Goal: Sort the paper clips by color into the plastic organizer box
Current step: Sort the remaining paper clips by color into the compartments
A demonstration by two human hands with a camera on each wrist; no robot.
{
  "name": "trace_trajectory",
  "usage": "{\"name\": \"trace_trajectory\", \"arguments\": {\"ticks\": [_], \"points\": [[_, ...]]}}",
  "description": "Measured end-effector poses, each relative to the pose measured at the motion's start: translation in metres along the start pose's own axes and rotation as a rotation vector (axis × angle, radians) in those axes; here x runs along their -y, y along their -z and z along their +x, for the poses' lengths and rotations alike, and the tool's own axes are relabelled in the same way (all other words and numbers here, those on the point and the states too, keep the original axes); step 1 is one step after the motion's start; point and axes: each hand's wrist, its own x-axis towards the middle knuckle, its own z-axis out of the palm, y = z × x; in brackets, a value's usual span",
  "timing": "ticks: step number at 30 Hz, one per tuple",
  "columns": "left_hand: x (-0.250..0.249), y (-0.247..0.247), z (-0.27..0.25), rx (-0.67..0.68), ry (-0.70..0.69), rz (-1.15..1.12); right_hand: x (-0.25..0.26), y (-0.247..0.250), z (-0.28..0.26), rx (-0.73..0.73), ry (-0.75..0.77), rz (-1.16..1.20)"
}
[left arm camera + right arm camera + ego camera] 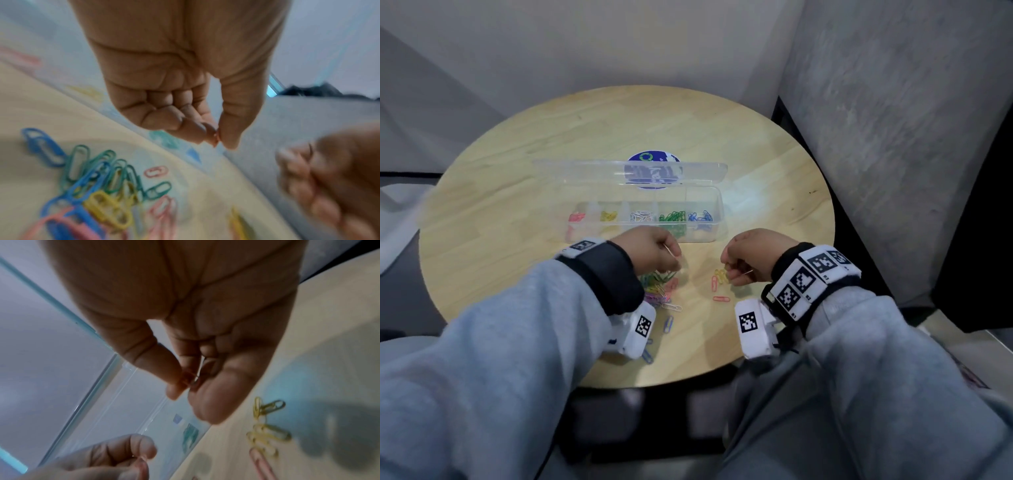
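A round wooden table [524, 164] holds an open clear organizer box [717, 219] with clips sorted by color. Nearer, the left hand [650, 248] and right hand [751, 255] each pinch one clip above loose paper clips [659, 291].

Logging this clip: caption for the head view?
Both hands pinch paper clips before the open clear plastic organizer box on the round wooden table.
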Motion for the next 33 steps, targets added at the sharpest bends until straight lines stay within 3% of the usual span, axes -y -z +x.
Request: {"name": "trace_trajectory", "arguments": {"ticks": [4, 11, 13, 15, 19, 23, 33], "points": [[0.004, 0.016, -0.016, 0.048, 0.139, -0.453, -0.006, -0.013, -0.002, 0.037, 0.013, 0.103], [0.008, 0.02, -0.021, 0.016, 0.324, -0.426, -0.012, -0.016, 0.0, -0.103, 0.123, -0.519], [0.01, 0.016, -0.015, 0.016, 0.309, -0.259, -0.012, -0.02, 0.0, -0.087, 0.097, -0.731], [0.009, 0.01, -0.013, 0.008, 0.212, 0.088, -0.014, -0.023, 0.004, -0.094, 0.108, -0.915], [-0.002, -0.004, -0.01, -0.001, 0.139, 0.442, -0.016, -0.02, 0.018, -0.119, 0.139, -1.007], [-0.008, -0.015, 0.0, 0.037, 0.12, 0.579, -0.018, -0.018, 0.026, -0.165, 0.178, -0.969], [-0.005, -0.026, 0.01, 0.001, 0.067, 0.649, -0.015, -0.022, 0.027, -0.154, 0.243, -1.006]]}}
